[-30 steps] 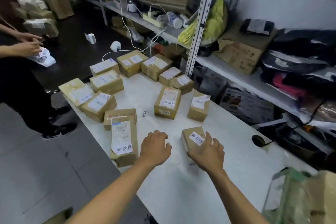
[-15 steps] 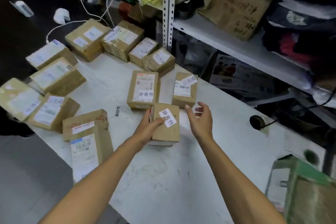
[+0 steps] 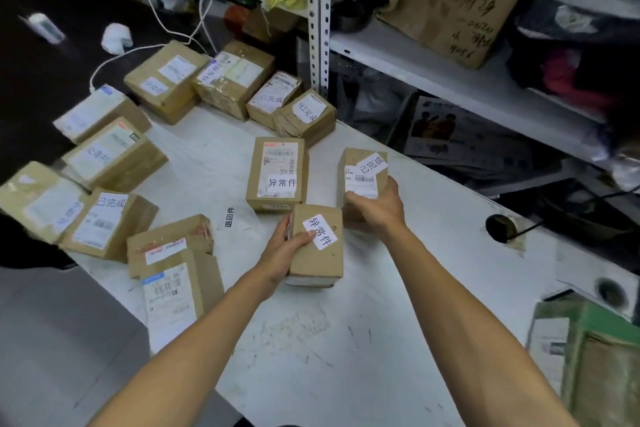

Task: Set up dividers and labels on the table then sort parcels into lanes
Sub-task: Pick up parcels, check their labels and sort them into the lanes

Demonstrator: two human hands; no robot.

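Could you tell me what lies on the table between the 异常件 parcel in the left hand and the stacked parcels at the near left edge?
Bare table, apart from a small 退回件 label, per the head view.

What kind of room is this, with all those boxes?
Probably a parcel sorting or storage room. Many brown parcels with shipping labels, like this one, lie on a white table, and metal shelving beside it is crammed with bags and cartons.

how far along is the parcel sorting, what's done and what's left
Done, by the look of it: most parcels carry white stickers, and two marked 已完成 sit together at the table's far edge.
In hand: the left hand holds a 异常件 box just below another 异常件 box; the right hand grips a 已完成 box.
Left: no dividers visible; the parcels on the left look mixed.
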